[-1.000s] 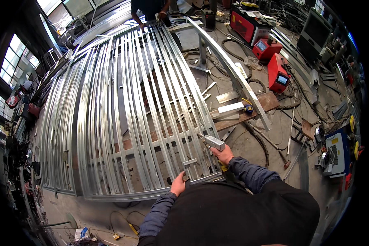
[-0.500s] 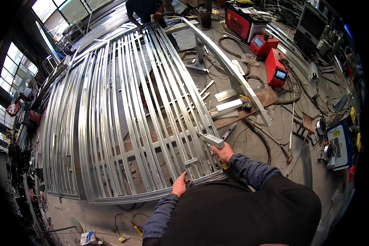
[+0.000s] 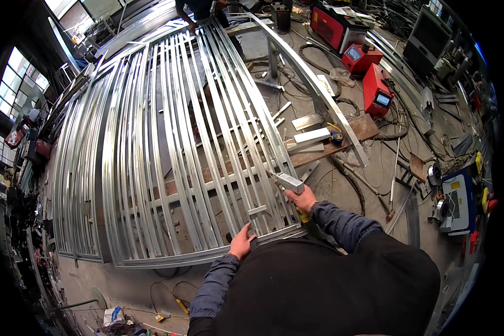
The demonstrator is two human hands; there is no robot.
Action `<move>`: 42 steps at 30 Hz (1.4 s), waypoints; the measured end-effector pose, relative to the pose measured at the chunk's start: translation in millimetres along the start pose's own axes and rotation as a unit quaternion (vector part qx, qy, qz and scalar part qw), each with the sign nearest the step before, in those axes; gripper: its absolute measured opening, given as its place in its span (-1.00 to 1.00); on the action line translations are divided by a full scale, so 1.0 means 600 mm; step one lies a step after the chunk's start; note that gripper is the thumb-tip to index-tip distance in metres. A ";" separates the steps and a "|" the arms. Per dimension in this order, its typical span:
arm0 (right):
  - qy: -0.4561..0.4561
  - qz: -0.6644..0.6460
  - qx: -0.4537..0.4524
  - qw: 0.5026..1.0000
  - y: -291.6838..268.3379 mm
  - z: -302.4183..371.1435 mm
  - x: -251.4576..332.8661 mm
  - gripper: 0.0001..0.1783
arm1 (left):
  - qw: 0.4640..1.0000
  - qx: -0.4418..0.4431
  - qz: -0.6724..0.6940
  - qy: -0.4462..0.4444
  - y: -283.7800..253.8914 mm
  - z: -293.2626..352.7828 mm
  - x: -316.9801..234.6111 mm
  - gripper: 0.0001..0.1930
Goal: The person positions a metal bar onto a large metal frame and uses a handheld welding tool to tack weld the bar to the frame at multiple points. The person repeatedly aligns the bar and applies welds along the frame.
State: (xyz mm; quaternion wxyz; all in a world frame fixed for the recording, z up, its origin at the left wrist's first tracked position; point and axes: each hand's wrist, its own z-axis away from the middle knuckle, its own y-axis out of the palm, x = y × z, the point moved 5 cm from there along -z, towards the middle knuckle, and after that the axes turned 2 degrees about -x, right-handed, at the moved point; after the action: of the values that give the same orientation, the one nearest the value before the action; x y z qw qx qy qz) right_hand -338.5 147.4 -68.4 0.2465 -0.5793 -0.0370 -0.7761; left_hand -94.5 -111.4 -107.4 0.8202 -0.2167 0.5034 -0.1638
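Note:
A large frame of silver metal bars (image 3: 168,140) lies before me, with long slats running away from me. My right hand (image 3: 302,197) is wrapped around a silver welding gun (image 3: 289,182), its narrow nozzle reaching left over the slats near the frame's right side. Something yellow shows below that grip. At the near edge of the frame, my left hand (image 3: 241,242) rests with its index finger stretched along the bars; its other fingers are partly hidden. Just beyond that fingertip, a short metal crosspiece (image 3: 257,210) sits across the slats.
Another person (image 3: 199,14) works at the frame's far end. A long silver beam (image 3: 319,95) slants on the right, near a blue tape measure (image 3: 336,136) on a brown plank (image 3: 359,129). Beyond stand red machines (image 3: 377,92). Cables (image 3: 353,182) cross the floor.
The view has shifted slightly. My left index finger now stretches out farther toward the short crosspiece. My right hand keeps its hold on the welding gun, its nozzle over the same right-hand slats.

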 end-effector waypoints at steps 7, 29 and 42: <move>0.006 -0.013 0.011 1.000 -0.004 0.038 0.041 -0.51 | 0.978 0.042 0.203 -0.036 0.024 -0.023 0.044 -0.25; 0.097 0.379 0.428 0.815 0.018 0.062 0.219 -0.40 | 0.936 0.073 0.316 -0.140 -0.003 -0.019 0.011 -0.20; 0.132 0.341 0.552 0.749 0.087 -0.021 0.193 -0.51 | 0.945 0.064 0.296 -0.122 0.000 -0.016 0.017 -0.17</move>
State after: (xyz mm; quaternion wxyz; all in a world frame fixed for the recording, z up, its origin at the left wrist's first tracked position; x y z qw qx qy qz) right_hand -351.1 58.0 21.6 0.7739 -0.2080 -0.2257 -0.5539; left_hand -98.6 -118.5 -119.0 0.8989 -0.0229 0.4298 0.0821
